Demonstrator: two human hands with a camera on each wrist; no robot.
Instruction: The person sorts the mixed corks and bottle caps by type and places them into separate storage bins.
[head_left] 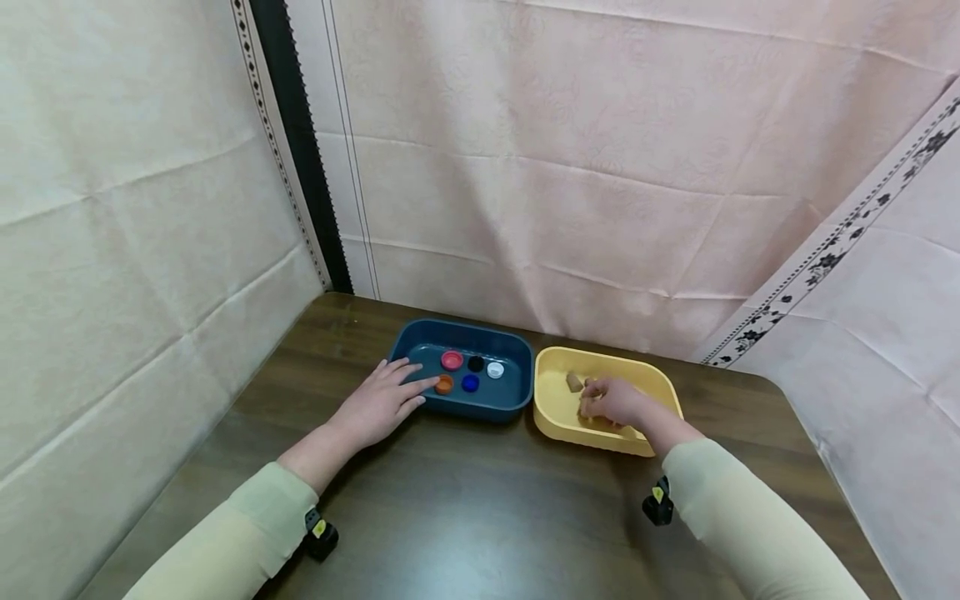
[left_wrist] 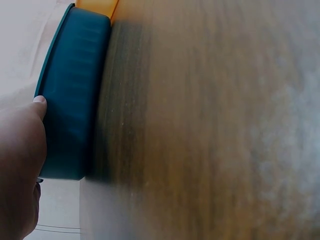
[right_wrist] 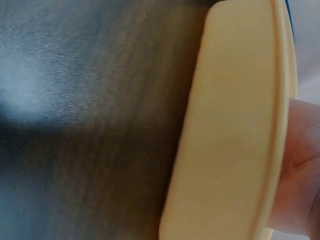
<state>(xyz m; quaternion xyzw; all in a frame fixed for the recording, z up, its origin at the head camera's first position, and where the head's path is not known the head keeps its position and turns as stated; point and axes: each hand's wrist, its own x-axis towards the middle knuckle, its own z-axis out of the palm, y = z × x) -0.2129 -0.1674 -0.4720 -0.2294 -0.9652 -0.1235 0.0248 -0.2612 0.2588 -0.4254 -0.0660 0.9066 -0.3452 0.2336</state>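
Observation:
My left hand (head_left: 381, 403) lies across the left end of a dark blue tray (head_left: 456, 408), fingers spread and fairly straight. One fingertip reaches the side of an orange round cap-like disc (head_left: 444, 384). In the left wrist view, the thumb rests at the rim of the blue tray (left_wrist: 75, 95). Inside the yellow tray (head_left: 592, 437), my right hand (head_left: 617, 402) points its bent fingers down beside a small tan block (head_left: 573, 382). Another brownish bit shows under those fingers; whether they grip it is unclear. The yellow tray's wall (right_wrist: 230, 125) hides the fingertips in the right wrist view.
The blue tray also holds pink (head_left: 452, 360), black (head_left: 476, 363), white (head_left: 495, 370) and blue (head_left: 470, 382) discs. Both trays stand side by side near the back of a dark wooden table (head_left: 465, 500). Pale cloth (head_left: 562, 208) hangs behind and at the sides.

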